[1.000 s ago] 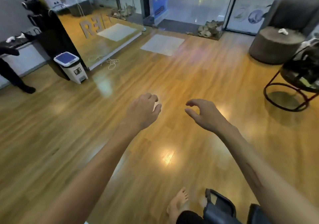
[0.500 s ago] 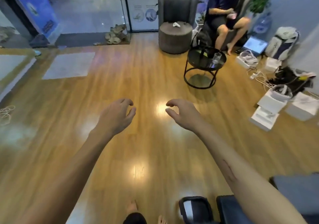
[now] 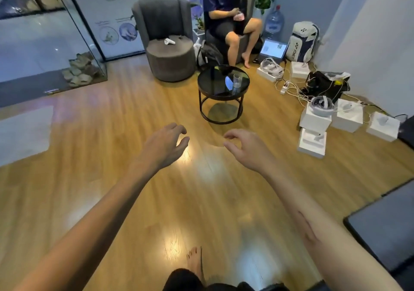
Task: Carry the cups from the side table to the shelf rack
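- The left hand (image 3: 164, 146) is held out in front over the wooden floor, fingers loosely curled and parted, holding nothing
- The right hand (image 3: 247, 148) sits just beside it to the right, thumb and fingers spread in an open curve, also empty
- Both bare forearms reach from the near edge toward the middle of the scene; a bare foot (image 3: 195, 261) shows near the bottom edge
- Beyond the hands, far and slightly right, stands the small round black glass-topped side table on a metal ring frame (image 3: 207, 75)
- On its right part stands one clear drinking glass (image 3: 236, 82), upright; it is the only cup visible
- A second earlier the view faced a doorway and a mirrored wall to the left; it has swung right, and the table, then barely in view at the right edge, is now centred ahead
- This suggests the person has turned toward the table to fetch the glass; the pickup is not yet done
- A seated person (image 3: 226, 13) is just behind the table, with white boxes and cables (image 3: 313, 120) on the floor to the right
- No shelf rack is in view
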